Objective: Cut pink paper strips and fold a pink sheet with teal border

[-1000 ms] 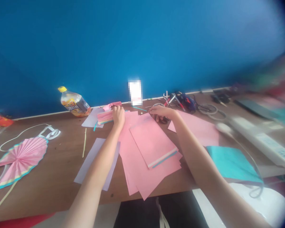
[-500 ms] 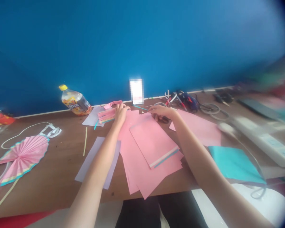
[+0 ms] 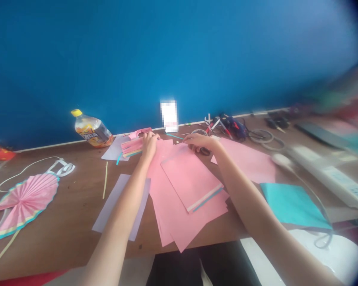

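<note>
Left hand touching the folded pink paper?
Touching. The head view shows the left hand against the right end of the folded pink paper, with no gap between them.

A paper-craft workspace: pink paper sheets (image 3: 187,178) and a pleated fan (image 3: 25,206).

Surface: brown wooden tabletop (image 3: 71,222), running beneath both forearms
Between the hands: overlapping pink paper sheets (image 3: 181,198), the top one striped white and teal near its lower edge
At the left hand (image 3: 149,146): pleated pink paper stack (image 3: 132,147), above a lilac sheet (image 3: 113,150)
Beyond the left hand: lying plastic bottle (image 3: 92,129) with a yellow cap
Left of the left hand: pink paper fan (image 3: 25,206), white cord (image 3: 24,171), second lilac sheet (image 3: 119,202), pale yellow strip (image 3: 105,180)
Right of the right hand (image 3: 199,142): pink sheet (image 3: 250,167), teal paper (image 3: 292,206), white power strip (image 3: 325,174), coiled cables (image 3: 262,137)
</note>
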A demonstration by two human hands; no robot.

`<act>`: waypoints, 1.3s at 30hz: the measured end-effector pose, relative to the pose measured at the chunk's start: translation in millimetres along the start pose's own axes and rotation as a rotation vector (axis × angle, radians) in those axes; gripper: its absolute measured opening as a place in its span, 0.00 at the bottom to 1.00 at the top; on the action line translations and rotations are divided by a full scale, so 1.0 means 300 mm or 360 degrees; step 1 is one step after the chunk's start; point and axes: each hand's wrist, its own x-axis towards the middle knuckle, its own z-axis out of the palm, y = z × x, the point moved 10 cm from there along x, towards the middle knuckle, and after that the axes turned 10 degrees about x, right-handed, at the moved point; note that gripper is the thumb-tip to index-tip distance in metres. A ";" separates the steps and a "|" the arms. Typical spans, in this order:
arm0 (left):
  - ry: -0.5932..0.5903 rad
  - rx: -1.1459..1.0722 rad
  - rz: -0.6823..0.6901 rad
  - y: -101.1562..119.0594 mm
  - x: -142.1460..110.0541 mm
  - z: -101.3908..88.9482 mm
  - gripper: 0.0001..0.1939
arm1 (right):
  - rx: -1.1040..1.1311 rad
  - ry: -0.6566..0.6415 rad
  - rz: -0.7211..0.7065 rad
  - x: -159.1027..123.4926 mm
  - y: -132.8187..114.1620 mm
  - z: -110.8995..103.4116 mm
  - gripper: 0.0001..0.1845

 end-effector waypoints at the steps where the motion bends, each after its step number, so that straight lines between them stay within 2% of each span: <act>1: -0.0002 -0.0008 -0.0008 -0.002 0.001 0.003 0.16 | 0.0009 0.0000 -0.0013 0.003 0.001 0.000 0.14; 18: 0.0032 -0.0005 -0.0039 -0.009 0.001 0.000 0.12 | 0.0022 0.0034 0.0052 -0.055 -0.038 0.005 0.13; 26: 0.0071 0.0002 -0.0038 -0.017 0.007 0.010 0.13 | 0.0108 0.0048 0.0070 -0.020 -0.003 0.000 0.13; 32: 0.0135 0.0012 -0.0088 -0.035 0.007 0.002 0.14 | 0.0059 0.0034 0.0014 -0.020 -0.013 -0.005 0.12; 39: 0.0050 0.0068 -0.0153 -0.030 0.007 0.004 0.13 | 0.0129 0.0044 0.0002 -0.019 -0.007 -0.011 0.11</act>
